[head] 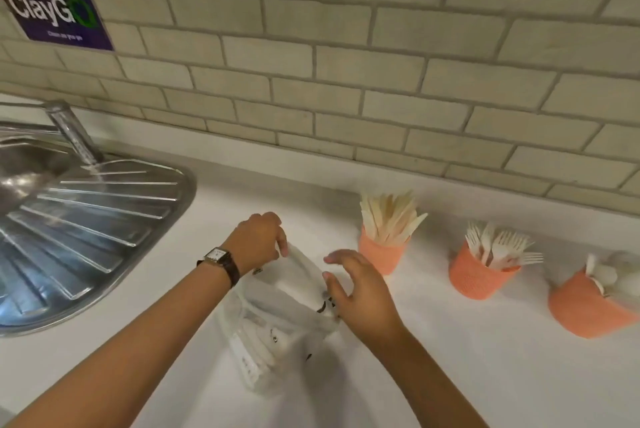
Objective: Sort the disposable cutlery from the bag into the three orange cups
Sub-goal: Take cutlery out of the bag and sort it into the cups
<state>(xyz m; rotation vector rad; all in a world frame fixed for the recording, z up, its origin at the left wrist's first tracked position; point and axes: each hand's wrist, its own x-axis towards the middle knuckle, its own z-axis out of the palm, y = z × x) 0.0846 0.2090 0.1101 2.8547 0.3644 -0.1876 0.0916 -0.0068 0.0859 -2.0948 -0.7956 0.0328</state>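
Pinching the bag: left hand (258,242) has its fingers curled onto the top edge of the clear plastic bag (284,316), clamped on it, just below the middle of the frame.
Other hand: right hand (360,285) sits at the bag's right side, fingers spread apart and gripping nothing; can't tell if it's actually touching the plastic.
Bag contents: white cutlery (252,341) inside, too blurry to say which kind.
Cups: 3 orange ones in a row on the right, running toward the lower right edge. That's the knife cup (382,254) nearest the bag, fork cup (476,278) in the middle, spoon cup (585,306) last.
Counter: white counter (450,358) under all of it.
Wrist: watch (218,256) on the left one.
Left of frame: steel sink (86,219) with a ribbed drainer, tap (74,136) behind it.
Upper left: purple ClayGO sign (52,8) on the tiled wall (346,63).
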